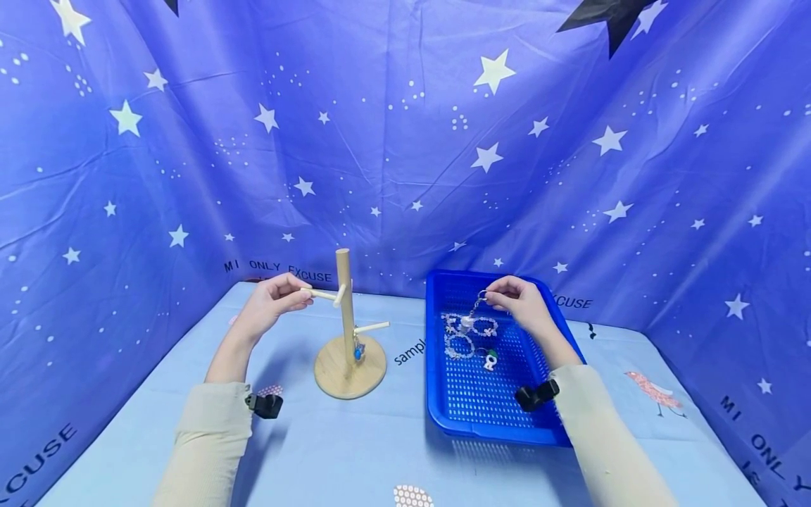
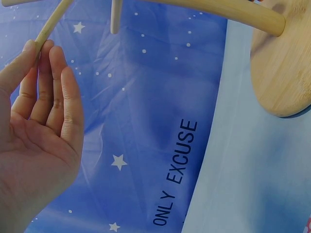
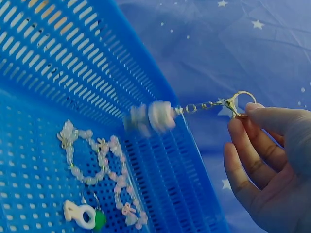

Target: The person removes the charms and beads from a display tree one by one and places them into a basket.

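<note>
My left hand point(image 1: 279, 303) pinches the end of a thin peg point(image 2: 48, 26) on the wooden stand point(image 1: 345, 303), between thumb and fingertips. A keychain with a blue charm point(image 1: 359, 351) hangs from a lower peg of the stand. Over the blue basket point(image 1: 488, 422), my right hand point(image 1: 516, 303) pinches the gold clasp point(image 3: 235, 104) of another keychain between thumb and fingers. From its chain dangles a pale charm point(image 3: 153, 118), blurred in the right wrist view. Beaded bracelets point(image 3: 87, 179) and a keychain with a white and green charm point(image 3: 85, 216) lie on the basket's floor.
The stand's round base point(image 1: 329, 377) rests on a light blue printed cloth point(image 1: 355, 451), left of the basket. A blue curtain with stars point(image 1: 405, 141) encloses the back and both sides. Straps with small black cameras point(image 1: 269, 405) sit on both wrists.
</note>
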Available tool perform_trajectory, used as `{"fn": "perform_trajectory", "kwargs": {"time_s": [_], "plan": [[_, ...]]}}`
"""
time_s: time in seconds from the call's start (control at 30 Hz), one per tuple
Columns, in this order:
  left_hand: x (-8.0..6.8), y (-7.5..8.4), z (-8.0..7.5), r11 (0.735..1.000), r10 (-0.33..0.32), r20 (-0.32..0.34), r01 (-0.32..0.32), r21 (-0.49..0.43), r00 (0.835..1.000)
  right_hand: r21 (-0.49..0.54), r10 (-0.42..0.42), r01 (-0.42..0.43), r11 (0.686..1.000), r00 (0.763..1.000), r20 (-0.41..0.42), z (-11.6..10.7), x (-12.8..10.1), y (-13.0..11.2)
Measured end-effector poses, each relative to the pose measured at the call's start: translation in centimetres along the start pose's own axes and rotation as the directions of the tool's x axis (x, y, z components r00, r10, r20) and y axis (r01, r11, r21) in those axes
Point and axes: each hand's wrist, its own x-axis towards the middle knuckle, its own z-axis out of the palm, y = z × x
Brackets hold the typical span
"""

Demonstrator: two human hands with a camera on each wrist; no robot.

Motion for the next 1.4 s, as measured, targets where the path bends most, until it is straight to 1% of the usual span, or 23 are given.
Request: {"fn": "perform_trajectory", "kwargs": {"time_s": [0.37,0.5,0.63,0.87,1.07,1.23,1.4], "plan": [[0.0,0.1,0.0,1.0,0.015,0.004,-0.015,-0.015,1.0,-0.064,0.076,-0.073,0.995,0.996,0.047,-1.4,-0.8,1.1],[0.0,0.0,0.0,1.0,0.009,0.002,-0.009,-0.014,1.0,-0.097,0.094,-0.087,0.992,0.993,0.068,-1.9,-1.0,1.5],[0.0,-0.1,0.0,1.0,0.006,0.002,-0.006,-0.011,1.0,-0.139,0.1,-0.087,0.986,0.991,0.088,-2.3,-1.2,1.9],[0.0,-0.1,-0.2,1.0,0.005,0.007,-0.005,-0.016,1.0,-0.23,0.102,-0.078,0.97,0.99,0.094,-3.2,-1.3,2.2],[0.2,-0.1,-0.1,1.0,0.006,0.013,-0.006,-0.012,1.0,-0.282,0.108,-0.07,0.957,0.987,0.121,-3.8,-1.7,2.4],[0.2,-0.1,-0.1,1.0,0.01,0.014,-0.01,-0.013,1.0,-0.286,0.125,-0.071,0.956,0.977,0.173,-4.2,-1.7,2.7],[0.1,-0.1,-0.2,1.0,0.018,0.014,-0.018,-0.021,1.0,-0.259,0.145,-0.087,0.962,0.966,0.214,-4.5,-1.8,2.5]]}}
